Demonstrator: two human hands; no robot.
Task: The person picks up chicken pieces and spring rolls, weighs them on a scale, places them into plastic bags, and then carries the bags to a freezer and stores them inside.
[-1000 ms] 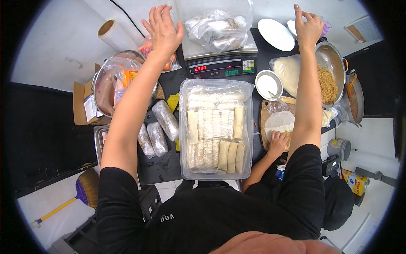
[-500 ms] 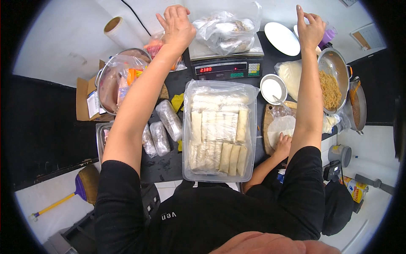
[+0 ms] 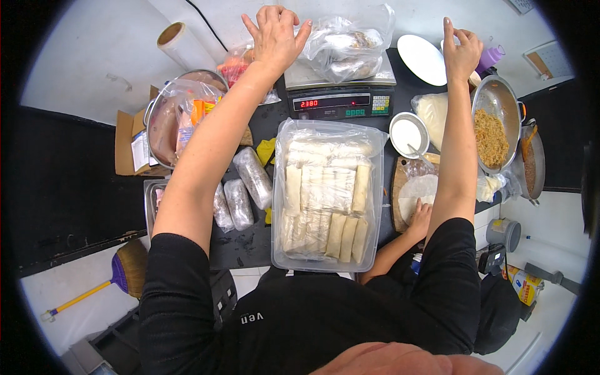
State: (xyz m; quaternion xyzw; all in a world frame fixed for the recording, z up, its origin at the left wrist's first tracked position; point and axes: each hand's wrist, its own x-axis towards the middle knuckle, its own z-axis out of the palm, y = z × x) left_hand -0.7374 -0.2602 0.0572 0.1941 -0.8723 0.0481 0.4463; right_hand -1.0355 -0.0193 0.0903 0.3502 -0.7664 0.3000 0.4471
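My left hand (image 3: 275,37) is raised high at the back, left of the scale, its fingers apart and no object visible in it. My right hand (image 3: 462,51) is lifted beside the white oval plate (image 3: 422,59), the index finger stretched out and the others bent; nothing shows in it. Between my forearms stands a clear plastic tub (image 3: 378,206) of pale rolled wrappers, some under plastic film. Behind it a digital scale (image 3: 340,102) carries plastic-bagged bundles (image 3: 350,47). Their contents are hard to make out.
At right, a co-worker's hand (image 3: 422,215) touches a round wrapper (image 3: 417,187) on a wooden board (image 3: 398,203). Nearby are a cup of white liquid (image 3: 407,133) and a steel bowl (image 3: 498,94) of shredded filling. Film-wrapped rolls (image 3: 253,178) and a large pot (image 3: 164,134) lie left.
My left hand has shifted right toward the bagged bundles, and its fingers have spread more. My right hand has lowered slightly. The whole view has shifted a little.
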